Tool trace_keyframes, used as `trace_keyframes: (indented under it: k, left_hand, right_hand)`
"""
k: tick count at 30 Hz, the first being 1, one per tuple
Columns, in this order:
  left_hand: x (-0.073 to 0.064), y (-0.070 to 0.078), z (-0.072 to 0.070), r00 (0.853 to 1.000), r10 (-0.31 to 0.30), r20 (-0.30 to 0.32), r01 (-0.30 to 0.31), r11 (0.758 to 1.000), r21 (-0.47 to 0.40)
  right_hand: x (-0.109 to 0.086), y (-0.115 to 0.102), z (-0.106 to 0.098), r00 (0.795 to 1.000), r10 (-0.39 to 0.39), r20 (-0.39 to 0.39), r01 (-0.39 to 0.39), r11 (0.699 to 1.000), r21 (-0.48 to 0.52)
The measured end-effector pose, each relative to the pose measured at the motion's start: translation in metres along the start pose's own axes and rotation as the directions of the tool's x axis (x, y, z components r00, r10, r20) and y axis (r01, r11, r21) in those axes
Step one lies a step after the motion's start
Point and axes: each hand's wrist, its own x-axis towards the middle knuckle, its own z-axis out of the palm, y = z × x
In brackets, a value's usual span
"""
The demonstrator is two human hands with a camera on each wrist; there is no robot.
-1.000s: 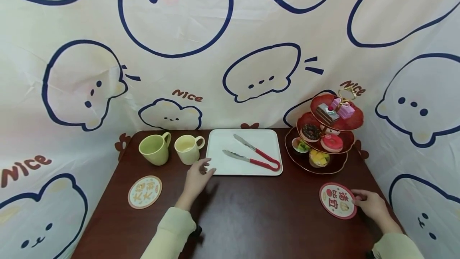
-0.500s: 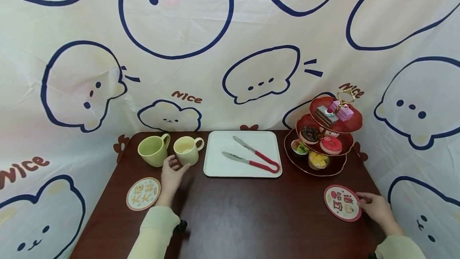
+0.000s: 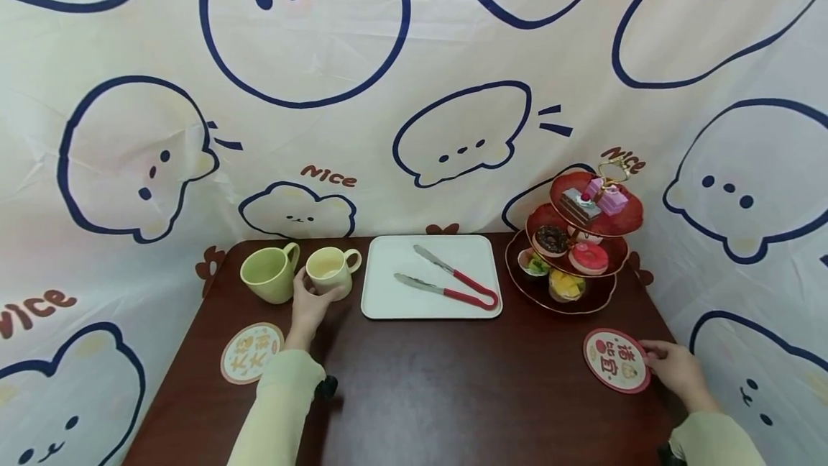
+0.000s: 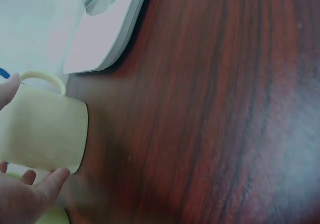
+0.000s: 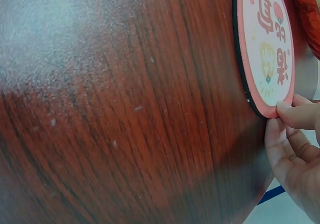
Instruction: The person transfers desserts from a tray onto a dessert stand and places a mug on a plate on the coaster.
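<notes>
My left hand [image 3: 308, 313] is around a small cream mug [image 3: 331, 277] at the back left, fingers on its left side and thumb at its near right. The left wrist view shows the mug body [image 4: 45, 129] between thumb and fingertips, its handle turned toward the tray. Just left of that hand stands a larger light green mug [image 3: 268, 277]. On the right side, my right hand [image 3: 675, 371] pinches the edge of a round red-rimmed coaster [image 3: 614, 362] between thumb and fingers. In the right wrist view the coaster [image 5: 267, 58] shows a dark underside edge and printed characters.
A white tray [image 3: 388, 293] at the back middle carries red-handled tongs [image 3: 467, 298]. At its right rises a three-tiered red stand [image 3: 627, 218] with toy cakes and doughnuts. Another round coaster [image 3: 251, 354] lies at the left, beside the left forearm. A patterned cloth hangs behind the table.
My left hand has moved left from the tray's corner to the cream mug and taken hold of it. The right hand, holding the coaster, has shifted slightly right.
</notes>
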Motion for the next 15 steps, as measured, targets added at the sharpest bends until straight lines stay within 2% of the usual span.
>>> trace_keyframes:
  k: [7, 11, 15]
  left_hand:
    - [0.009, -0.001, 0.01, 0.996, 0.062, -0.068, -0.064, 0.998, -0.021]
    - [0.013, 0.001, 0.014, 0.992, 0.095, -0.077, -0.099, 0.994, -0.041]
    - [0.017, 0.003, 0.018, 0.992, 0.096, -0.086, -0.101, 0.994, -0.052]
  right_hand:
    - [0.002, -0.004, 0.0, 0.999, 0.033, 0.036, -0.035, 0.998, 0.046]
    - [0.004, -0.005, -0.001, 0.997, 0.041, 0.059, -0.043, 0.999, 0.022]
    - [0.003, -0.006, -0.001, 0.998, 0.027, 0.059, -0.027, 1.0, 0.002]
